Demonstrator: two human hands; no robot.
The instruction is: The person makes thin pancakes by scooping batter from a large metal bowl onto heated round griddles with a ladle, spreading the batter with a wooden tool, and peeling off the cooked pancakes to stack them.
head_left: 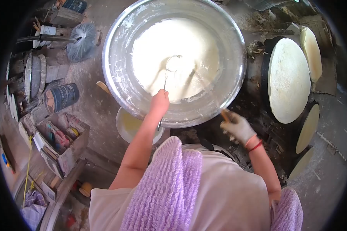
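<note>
My left hand point(160, 102) is closed around the thin handle of a metal ladle point(174, 64). The ladle's bowl sits in pale, creamy batter point(162, 42), which fills the lower part of a large metal basin point(117, 77). My right hand point(238, 128), in a whitish glove with a red band at the wrist, is just outside the basin's near right rim. Its fingers grip a brown wooden piece point(225, 115); most of that piece is hidden. Below the basin's near left rim, partly covered by my left arm, is a white bowl point(121, 133) holding yellowish liquid.
At right, a large pale round sheet point(289, 81) lies on a dark round griddle point(266, 73), with another round point(311, 54) beyond it. More round plates stand nearer me. At left are a dark bucket point(61, 97), a tied plastic bag point(81, 43) and a cluttered box point(63, 138).
</note>
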